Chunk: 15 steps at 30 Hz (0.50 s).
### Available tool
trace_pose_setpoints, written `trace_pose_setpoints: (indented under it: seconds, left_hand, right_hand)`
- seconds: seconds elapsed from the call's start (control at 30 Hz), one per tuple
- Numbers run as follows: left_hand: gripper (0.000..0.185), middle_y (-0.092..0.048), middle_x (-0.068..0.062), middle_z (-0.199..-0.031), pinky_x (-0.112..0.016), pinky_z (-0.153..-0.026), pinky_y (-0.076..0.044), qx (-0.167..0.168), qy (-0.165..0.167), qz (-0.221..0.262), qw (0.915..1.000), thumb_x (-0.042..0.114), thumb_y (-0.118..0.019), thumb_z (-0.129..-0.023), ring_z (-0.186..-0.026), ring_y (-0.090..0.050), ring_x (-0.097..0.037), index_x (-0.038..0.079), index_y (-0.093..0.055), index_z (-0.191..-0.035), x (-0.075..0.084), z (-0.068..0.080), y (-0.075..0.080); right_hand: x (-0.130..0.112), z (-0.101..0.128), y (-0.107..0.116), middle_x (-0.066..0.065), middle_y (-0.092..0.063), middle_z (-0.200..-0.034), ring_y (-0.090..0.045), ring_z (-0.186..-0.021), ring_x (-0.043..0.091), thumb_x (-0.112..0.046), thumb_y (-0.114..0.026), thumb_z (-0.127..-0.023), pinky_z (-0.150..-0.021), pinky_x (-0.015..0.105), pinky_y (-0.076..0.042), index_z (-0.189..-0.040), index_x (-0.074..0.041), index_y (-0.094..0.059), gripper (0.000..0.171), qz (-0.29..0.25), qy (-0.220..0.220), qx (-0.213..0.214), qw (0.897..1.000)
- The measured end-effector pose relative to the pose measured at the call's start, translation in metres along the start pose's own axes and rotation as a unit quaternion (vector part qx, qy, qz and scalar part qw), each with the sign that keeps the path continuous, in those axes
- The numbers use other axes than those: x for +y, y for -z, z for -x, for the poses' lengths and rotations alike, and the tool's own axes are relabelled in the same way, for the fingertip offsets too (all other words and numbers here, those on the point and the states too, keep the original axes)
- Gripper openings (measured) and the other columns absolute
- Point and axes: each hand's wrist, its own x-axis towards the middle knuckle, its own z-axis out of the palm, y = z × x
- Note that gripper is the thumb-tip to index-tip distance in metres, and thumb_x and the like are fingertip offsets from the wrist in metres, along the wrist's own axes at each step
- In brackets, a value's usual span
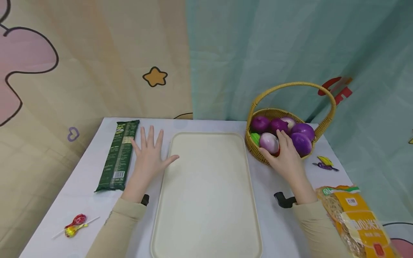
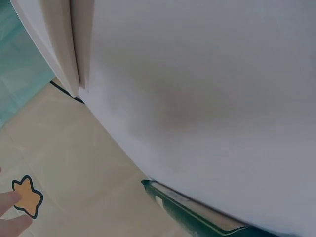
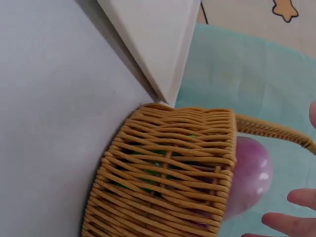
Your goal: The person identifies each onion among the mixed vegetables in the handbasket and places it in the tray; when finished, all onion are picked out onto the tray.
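My left hand (image 1: pixel 150 161), fingers spread wide, hovers between a green packet (image 1: pixel 117 157) and the cream tray (image 1: pixel 206 193); it holds nothing. Over the front of a wicker basket (image 1: pixel 256 152) is my right hand (image 1: pixel 288 163), its fingers nearly straight and reaching above the contents. Inside lie several purple onions (image 1: pixel 279 125), a pale purple onion (image 1: pixel 269 142) and a green item (image 1: pixel 255 138). Something red is mostly hidden by the right hand. In the right wrist view, fingertips (image 3: pixel 286 223) are apart from the pale onion (image 3: pixel 251 175); contact with other contents is unclear.
Two lollipops (image 1: pixel 76 225) lie at the front left. Small yellow and purple wrapped candies (image 1: pixel 326 163) lie right of the basket, and a yellow-orange noodle bag (image 1: pixel 358 222) at the front right. The basket's tall handle (image 1: pixel 298 84) arches over it. A curtain hangs behind the table.
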Motion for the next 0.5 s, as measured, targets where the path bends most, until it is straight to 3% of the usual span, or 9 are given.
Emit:
trace_pose_setpoints:
  seconds: [0.17,0.33,0.5]
  left_hand:
    - [0.088,-0.015,-0.031,-0.158,-0.077,-0.110,-0.019,-0.099,0.037,0.062,0.9924,0.047,-0.066,-0.090,-0.145,-0.009,-0.052,0.000,-0.027,-0.153,-0.006,0.014,-0.005]
    - [0.079,-0.017,-0.031,-0.157,-0.072,-0.107,-0.031,-0.190,0.087,0.127,0.9696,0.036,-0.061,-0.096,-0.141,-0.015,-0.053,-0.001,-0.023,-0.154,-0.012,0.024,-0.006]
    - [0.075,-0.026,-0.031,-0.152,-0.066,-0.106,-0.038,-0.241,0.107,0.166,0.9502,0.032,-0.060,-0.097,-0.137,-0.028,-0.051,0.000,-0.023,-0.154,-0.016,0.024,-0.008]
  right_hand:
    - [0.005,-0.005,-0.012,0.033,-0.029,-0.151,-0.037,-0.134,0.053,-0.057,-0.055,-0.094,-0.107,0.070,-0.034,-0.152,0.003,-0.025,0.089,-0.023,-0.045,-0.013,0.999]
    - [0.008,-0.019,-0.021,0.036,-0.026,-0.151,-0.034,-0.133,0.056,-0.060,-0.048,-0.095,-0.108,0.072,-0.030,-0.153,0.003,-0.021,0.090,-0.054,-0.107,-0.040,0.992]
    - [0.007,-0.030,-0.027,0.037,-0.029,-0.150,-0.032,-0.135,0.056,-0.057,-0.048,-0.096,-0.110,0.071,-0.029,-0.153,0.003,-0.022,0.086,-0.072,-0.145,-0.050,0.986]
